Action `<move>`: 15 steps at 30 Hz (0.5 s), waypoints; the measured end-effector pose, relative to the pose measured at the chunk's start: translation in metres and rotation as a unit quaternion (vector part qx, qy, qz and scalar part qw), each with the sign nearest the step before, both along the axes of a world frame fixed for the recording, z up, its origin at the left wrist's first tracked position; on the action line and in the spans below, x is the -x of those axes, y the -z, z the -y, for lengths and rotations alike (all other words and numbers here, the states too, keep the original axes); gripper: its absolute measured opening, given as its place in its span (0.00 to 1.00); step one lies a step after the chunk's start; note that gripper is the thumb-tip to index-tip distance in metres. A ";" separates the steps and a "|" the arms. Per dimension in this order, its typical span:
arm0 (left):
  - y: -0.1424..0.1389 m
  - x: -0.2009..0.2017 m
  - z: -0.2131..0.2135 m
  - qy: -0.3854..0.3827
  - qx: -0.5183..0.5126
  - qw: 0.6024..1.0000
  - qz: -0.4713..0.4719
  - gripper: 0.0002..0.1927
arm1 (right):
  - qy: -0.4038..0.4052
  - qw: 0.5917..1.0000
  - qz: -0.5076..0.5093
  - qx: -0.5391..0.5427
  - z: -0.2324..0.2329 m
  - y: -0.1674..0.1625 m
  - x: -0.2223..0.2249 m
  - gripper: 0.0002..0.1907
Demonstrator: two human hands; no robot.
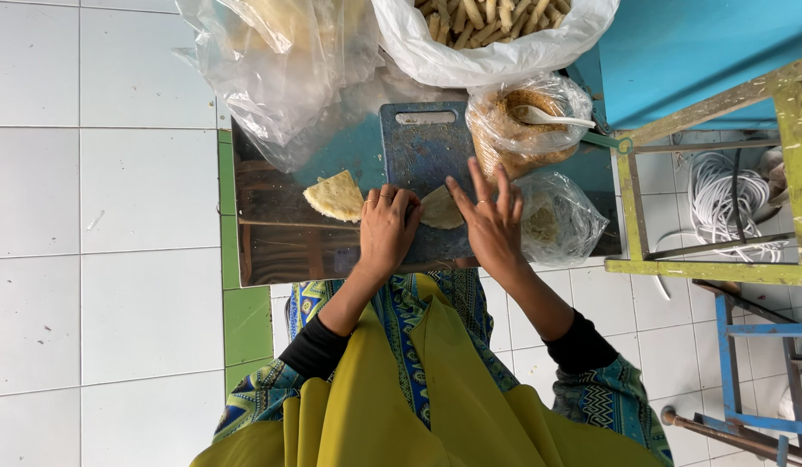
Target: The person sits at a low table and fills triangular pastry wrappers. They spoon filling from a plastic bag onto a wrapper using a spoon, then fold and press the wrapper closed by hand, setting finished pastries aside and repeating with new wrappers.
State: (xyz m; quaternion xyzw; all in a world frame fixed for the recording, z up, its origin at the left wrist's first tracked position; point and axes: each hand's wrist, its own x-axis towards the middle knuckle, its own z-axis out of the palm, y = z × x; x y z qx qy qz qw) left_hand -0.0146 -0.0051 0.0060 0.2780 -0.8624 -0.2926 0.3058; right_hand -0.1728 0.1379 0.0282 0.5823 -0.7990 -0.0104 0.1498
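Both hands are flat on a pale wrapper sheet (440,210) on the blue cutting board (424,147): left hand (386,229) curled over its left edge, right hand (492,223) with fingers spread at its right. A folded wrapper piece (335,195) sits just left on the worktop (271,203).

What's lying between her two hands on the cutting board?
In the head view, a pale thin wrapper lies on the blue cutting board between the left hand and right hand; both touch it.
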 end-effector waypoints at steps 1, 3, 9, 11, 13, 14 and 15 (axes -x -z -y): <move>0.000 0.000 -0.001 0.000 0.000 1.000 -0.001 0.08 | 0.011 1.000 0.020 0.015 -0.001 -0.001 -0.001 0.39; 0.000 0.001 -0.001 -0.001 0.002 1.000 -0.003 0.08 | 0.029 0.997 0.061 0.043 -0.003 -0.003 -0.006 0.40; 0.002 0.000 -0.002 -0.001 0.006 1.000 -0.004 0.08 | 0.008 1.000 0.011 0.010 -0.002 0.005 -0.025 0.39; 0.001 -0.001 -0.002 0.002 0.008 1.000 -0.003 0.07 | 0.008 1.000 -0.005 -0.010 -0.004 0.005 -0.026 0.38; 0.000 -0.002 -0.002 -0.002 0.006 1.000 -0.005 0.07 | 0.005 1.000 -0.009 -0.028 -0.007 0.003 -0.026 0.38; 0.000 -0.002 -0.002 -0.001 0.005 1.000 -0.008 0.07 | 0.006 0.999 -0.005 -0.038 -0.010 0.001 -0.027 0.38; -0.001 -0.001 -0.001 -0.001 0.007 1.000 -0.008 0.07 | 0.006 0.999 -0.003 -0.046 -0.012 -0.001 -0.026 0.38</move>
